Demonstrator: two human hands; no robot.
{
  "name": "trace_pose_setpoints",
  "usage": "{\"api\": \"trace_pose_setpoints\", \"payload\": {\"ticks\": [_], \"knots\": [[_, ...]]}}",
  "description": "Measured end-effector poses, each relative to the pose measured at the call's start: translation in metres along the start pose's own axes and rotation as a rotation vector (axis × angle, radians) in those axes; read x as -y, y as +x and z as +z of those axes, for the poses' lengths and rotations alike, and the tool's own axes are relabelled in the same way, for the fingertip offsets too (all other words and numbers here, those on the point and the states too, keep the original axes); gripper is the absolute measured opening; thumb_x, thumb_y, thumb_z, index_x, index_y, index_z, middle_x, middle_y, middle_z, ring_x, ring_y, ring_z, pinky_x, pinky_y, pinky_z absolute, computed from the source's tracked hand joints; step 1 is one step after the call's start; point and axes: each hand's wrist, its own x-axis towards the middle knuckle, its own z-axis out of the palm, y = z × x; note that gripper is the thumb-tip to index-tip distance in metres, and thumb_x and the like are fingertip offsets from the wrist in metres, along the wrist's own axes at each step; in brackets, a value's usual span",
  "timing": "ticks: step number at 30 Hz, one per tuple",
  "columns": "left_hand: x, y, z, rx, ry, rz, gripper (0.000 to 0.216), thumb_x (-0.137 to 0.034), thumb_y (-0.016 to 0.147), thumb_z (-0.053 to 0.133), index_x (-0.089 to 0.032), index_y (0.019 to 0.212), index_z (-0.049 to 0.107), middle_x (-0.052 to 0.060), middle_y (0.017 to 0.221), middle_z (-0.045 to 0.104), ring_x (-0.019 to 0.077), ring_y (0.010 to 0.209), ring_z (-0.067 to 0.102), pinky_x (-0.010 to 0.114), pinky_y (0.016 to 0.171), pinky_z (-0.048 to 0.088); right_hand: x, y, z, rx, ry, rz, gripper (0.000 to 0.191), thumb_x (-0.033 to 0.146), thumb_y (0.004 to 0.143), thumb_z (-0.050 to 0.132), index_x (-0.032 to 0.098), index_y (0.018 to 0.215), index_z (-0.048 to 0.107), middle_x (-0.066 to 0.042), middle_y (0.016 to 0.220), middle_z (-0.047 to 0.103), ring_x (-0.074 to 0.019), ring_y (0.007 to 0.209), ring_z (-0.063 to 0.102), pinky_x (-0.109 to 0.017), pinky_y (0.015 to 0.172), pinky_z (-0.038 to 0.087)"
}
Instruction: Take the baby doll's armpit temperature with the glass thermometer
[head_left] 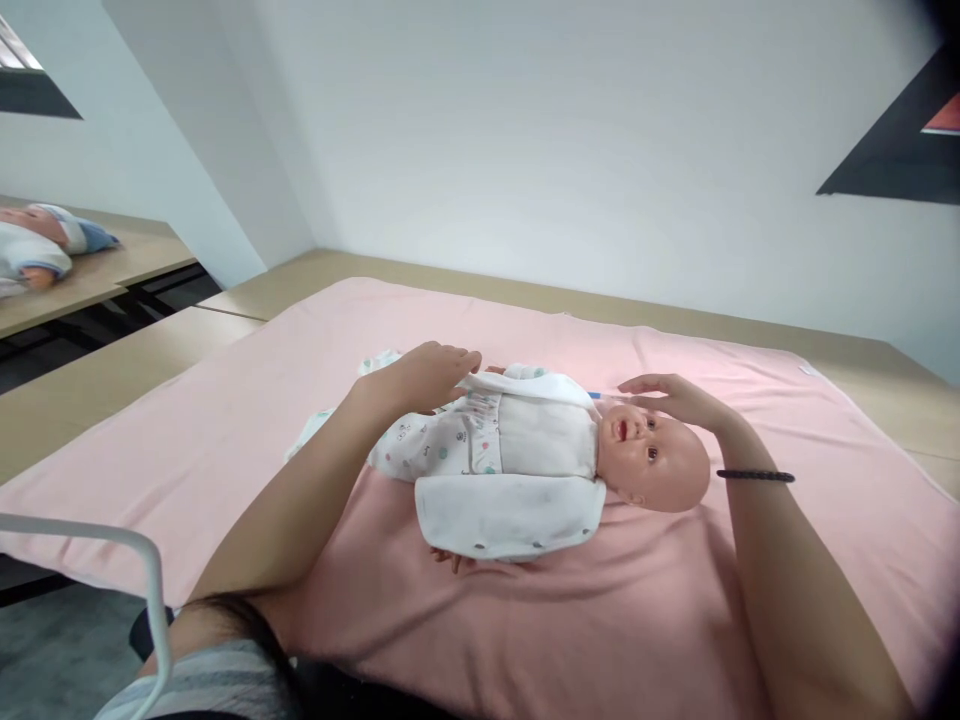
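A bald baby doll (651, 455) lies on its back, its head towards the right. It wears patterned white trousers (435, 445), a white undershirt (544, 440) and a white jacket (510, 515) spread open at the front. My left hand (427, 378) is over the doll's waist, at the far edge of the jacket; its fingers and thumb are apart. Whether it touches the cloth is hard to tell. Beside the far side of the doll's head, my right hand (675, 400) has its fingers stretched out with nothing in them. A small blue strip (595, 395) shows near the doll's neck.
Under the doll a pink blanket (300, 370) covers most of the wooden table (420, 268). Another doll (45, 240) lies on a table at the far left. A white curved tube (154, 590) is at the lower left. The wall (525, 150) stands behind the table.
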Motion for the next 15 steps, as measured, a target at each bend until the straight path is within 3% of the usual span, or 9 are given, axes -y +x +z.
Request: {"api": "trace_pose_setpoints", "payload": {"ticks": [3, 6, 10, 15], "knots": [[0.005, 0.012, 0.007, -0.118, 0.043, -0.009, 0.016, -0.019, 0.097, 0.043, -0.019, 0.103, 0.057, 0.006, 0.089, 0.069, 0.0224, 0.075, 0.061, 0.032, 0.066, 0.037, -0.018, 0.007, 0.013, -0.019, 0.020, 0.046, 0.043, 0.045, 0.077, 0.068, 0.020, 0.113, 0.073, -0.011, 0.118, 0.072, -0.0283, 0.097, 0.070, -0.039, 0.081, 0.057], [0.011, 0.022, 0.016, -0.243, 0.025, -0.024, 0.018, -0.013, 0.096, 0.039, -0.019, 0.094, 0.056, 0.005, 0.080, 0.066, 0.0209, 0.068, 0.058, 0.031, 0.060, 0.032, -0.029, 0.010, 0.016, -0.119, -0.027, 0.075, 0.038, 0.042, 0.074, 0.069, 0.018, 0.102, 0.074, -0.012, 0.110, 0.073, -0.0287, 0.094, 0.068, -0.039, 0.078, 0.055], [0.017, 0.032, 0.028, -0.364, 0.042, -0.034, 0.019, -0.007, 0.093, 0.039, -0.018, 0.093, 0.055, 0.005, 0.079, 0.063, 0.0208, 0.066, 0.055, 0.032, 0.058, 0.030, -0.037, 0.010, 0.013, -0.162, -0.047, 0.064, 0.021, 0.036, 0.071, 0.069, 0.020, 0.083, 0.074, -0.008, 0.093, 0.075, -0.0249, 0.086, 0.066, -0.035, 0.074, 0.053], [0.023, 0.038, 0.036, -0.411, 0.107, -0.013, 0.024, 0.000, 0.086, 0.039, -0.016, 0.089, 0.057, 0.008, 0.084, 0.061, 0.0212, 0.068, 0.054, 0.033, 0.061, 0.034, -0.035, 0.011, 0.006, -0.301, -0.010, 0.042, 0.020, 0.039, 0.069, 0.069, 0.020, 0.077, 0.070, -0.007, 0.083, 0.074, -0.0223, 0.074, 0.063, -0.035, 0.069, 0.050]]}}
